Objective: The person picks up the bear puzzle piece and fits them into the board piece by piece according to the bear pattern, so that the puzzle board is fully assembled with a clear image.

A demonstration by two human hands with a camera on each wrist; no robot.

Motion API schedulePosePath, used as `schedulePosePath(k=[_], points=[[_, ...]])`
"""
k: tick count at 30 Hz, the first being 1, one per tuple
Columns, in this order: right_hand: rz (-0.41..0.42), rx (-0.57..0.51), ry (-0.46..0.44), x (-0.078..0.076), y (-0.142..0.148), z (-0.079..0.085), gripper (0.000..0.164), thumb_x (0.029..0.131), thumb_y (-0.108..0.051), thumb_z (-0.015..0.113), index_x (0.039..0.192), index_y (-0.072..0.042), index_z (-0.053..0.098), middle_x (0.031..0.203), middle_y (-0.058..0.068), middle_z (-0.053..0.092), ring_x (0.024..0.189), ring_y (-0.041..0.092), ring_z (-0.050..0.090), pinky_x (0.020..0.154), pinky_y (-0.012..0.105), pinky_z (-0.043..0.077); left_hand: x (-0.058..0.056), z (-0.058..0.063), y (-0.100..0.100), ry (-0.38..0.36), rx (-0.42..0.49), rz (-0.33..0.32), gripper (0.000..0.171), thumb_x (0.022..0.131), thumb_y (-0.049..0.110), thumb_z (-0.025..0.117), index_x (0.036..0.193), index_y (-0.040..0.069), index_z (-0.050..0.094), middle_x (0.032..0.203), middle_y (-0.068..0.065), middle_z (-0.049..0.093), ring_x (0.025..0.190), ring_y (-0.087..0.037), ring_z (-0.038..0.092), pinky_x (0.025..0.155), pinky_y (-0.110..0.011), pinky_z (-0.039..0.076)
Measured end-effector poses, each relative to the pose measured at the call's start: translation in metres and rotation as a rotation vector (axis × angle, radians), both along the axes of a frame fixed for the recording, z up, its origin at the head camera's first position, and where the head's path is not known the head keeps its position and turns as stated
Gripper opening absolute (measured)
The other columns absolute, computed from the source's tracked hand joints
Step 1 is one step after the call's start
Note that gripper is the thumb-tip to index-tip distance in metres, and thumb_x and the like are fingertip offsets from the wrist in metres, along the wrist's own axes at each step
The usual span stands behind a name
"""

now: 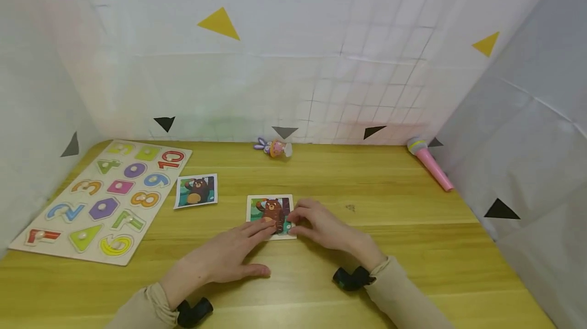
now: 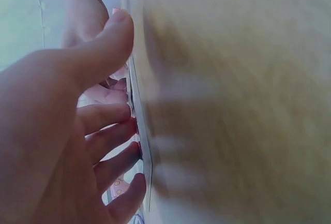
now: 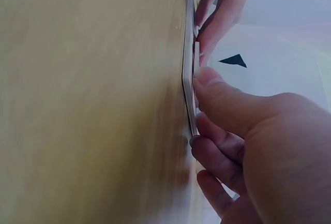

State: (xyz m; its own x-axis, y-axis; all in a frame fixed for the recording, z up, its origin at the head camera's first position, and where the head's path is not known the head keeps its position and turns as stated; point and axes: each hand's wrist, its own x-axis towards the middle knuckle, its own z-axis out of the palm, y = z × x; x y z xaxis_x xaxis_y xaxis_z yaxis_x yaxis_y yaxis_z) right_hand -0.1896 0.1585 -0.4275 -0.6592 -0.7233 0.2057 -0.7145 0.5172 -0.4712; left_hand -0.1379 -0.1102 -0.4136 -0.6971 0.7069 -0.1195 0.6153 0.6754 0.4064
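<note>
A small square bear jigsaw puzzle (image 1: 271, 208) in a pale wooden frame lies flat on the table. Across its lower part rest the straight fingers of my left hand (image 1: 220, 258), with the thumb spread out on the near side. At the puzzle's right edge, my right hand (image 1: 323, 226) has its thumb and fingers curled around a puzzle piece (image 3: 197, 53). Seen edge-on in the right wrist view, this piece stands slightly proud of the frame. My fingers hide part of the picture. To the left lies a paper card (image 1: 196, 190) printed with the same bear.
A wooden number-and-shape peg board (image 1: 102, 232) covers the table's left side. At the back lies a small bunny-eared toy (image 1: 276, 148), and a pink toy microphone (image 1: 431, 164) is at the right edge. White sheeting (image 1: 275, 84) encloses the table's back and sides.
</note>
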Motion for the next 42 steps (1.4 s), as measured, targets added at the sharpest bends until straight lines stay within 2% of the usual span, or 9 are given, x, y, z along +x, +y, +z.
schedulePosePath(k=[13,22,34,42], points=[[-0.041,0.009,-0.030,0.002,0.002,0.000,0.018,0.093,-0.026,0.072,0.107,-0.014,0.073,0.099,-0.005,0.062,0.087,0.012,0.054,0.079,0.026,0.047,-0.001,-0.002,0.008,0.075,-0.053,-0.031,0.080,0.093,0.067,0.052,0.158,0.024,0.033,0.163,-0.004,0.031,0.148,-0.032,0.032,0.114,-0.056,0.035],[-0.109,-0.004,-0.082,0.001,0.005,-0.002,0.018,0.092,-0.025,0.074,0.106,-0.014,0.071,0.101,-0.006,0.062,0.095,0.009,0.059,0.086,0.032,0.053,-0.002,0.003,0.018,0.097,-0.047,-0.038,0.079,0.094,0.065,0.053,0.155,0.018,0.039,0.162,-0.002,0.032,0.146,-0.031,0.034,0.112,-0.056,0.038],[-0.114,-0.017,-0.080,0.002,0.002,-0.002,0.018,0.091,-0.022,0.075,0.105,-0.012,0.070,0.099,-0.003,0.063,0.094,0.011,0.059,0.084,0.031,0.053,0.002,0.003,0.016,0.084,-0.029,-0.035,0.082,0.093,0.063,0.056,0.156,0.015,0.037,0.165,0.000,0.027,0.149,-0.034,0.029,0.110,-0.061,0.037],[-0.126,-0.030,-0.094,0.003,-0.003,-0.002,0.017,0.092,-0.021,0.075,0.105,-0.013,0.069,0.098,-0.004,0.064,0.094,0.011,0.060,0.083,0.031,0.053,0.002,0.003,0.013,0.069,-0.027,-0.020,0.085,0.091,0.065,0.059,0.157,0.017,0.036,0.163,0.000,0.031,0.149,-0.033,0.028,0.111,-0.063,0.035]])
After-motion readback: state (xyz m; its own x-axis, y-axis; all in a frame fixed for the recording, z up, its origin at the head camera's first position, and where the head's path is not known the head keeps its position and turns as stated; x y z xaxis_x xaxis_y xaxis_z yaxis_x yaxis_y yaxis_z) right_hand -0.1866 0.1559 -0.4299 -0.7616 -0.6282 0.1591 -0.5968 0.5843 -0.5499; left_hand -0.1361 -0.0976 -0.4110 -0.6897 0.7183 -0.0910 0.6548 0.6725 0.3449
